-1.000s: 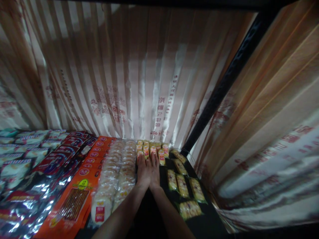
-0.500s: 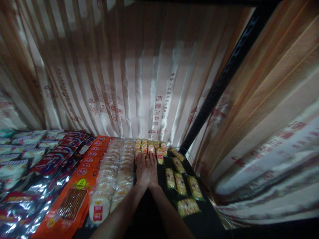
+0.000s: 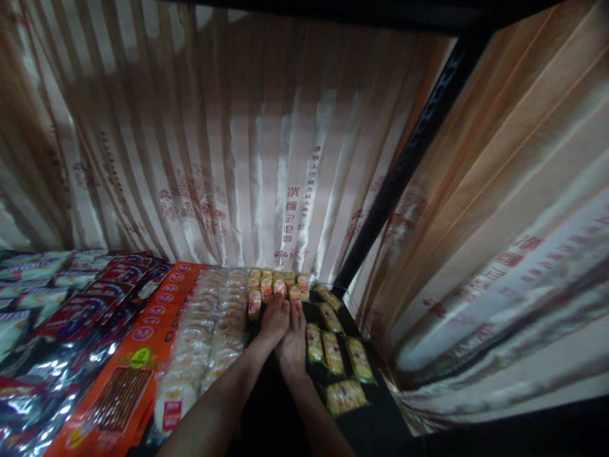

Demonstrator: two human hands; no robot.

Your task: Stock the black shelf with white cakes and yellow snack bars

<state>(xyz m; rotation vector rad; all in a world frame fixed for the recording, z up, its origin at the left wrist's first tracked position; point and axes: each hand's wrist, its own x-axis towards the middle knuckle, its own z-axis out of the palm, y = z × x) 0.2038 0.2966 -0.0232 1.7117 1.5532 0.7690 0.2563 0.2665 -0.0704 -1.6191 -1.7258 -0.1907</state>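
White packets (image 3: 45, 297) with blue edging at far left, laid in rows. Just right of those, dark red packets (image 3: 107, 292), overlapping, running back toward the curtain (image 3: 238, 158). Dark shiny foil packaging (image 3: 52, 387) in front, heavy glare, print too blurred to read.

Next, orange packs (image 3: 159, 341) in 1 overlapping column; front pack face up, brown sticks (image 3: 121, 398) visible through its window. Directly alongside: clear-wrapped round cakes (image 3: 194, 336), 2 columns front to back, red label on the nearest at left.

Right of the cakes, at the back of the black shelf (image 3: 380, 416): small yellow packets (image 3: 279, 287) with pink-red labels, standing close together in rows near the curtain.

Left hand (image 3: 275, 322): back up, fingers stretched forward and close together, tips at the front of the yellow packets. Underside hidden, can't tell about a grip. Right hand (image 3: 292, 339): side by side with the left and touching it, fingers also extended, tips at the same packets a bit further right. Again can't tell about a grip.

Right of that, 6 larger yellow bars (image 3: 333, 352) in see-through wrap, loosely spread, nearest lying crosswise. Black slotted post (image 3: 404, 165) behind, slanted in view. Far right, pleated side curtain (image 3: 518, 158) with reddish lettering.
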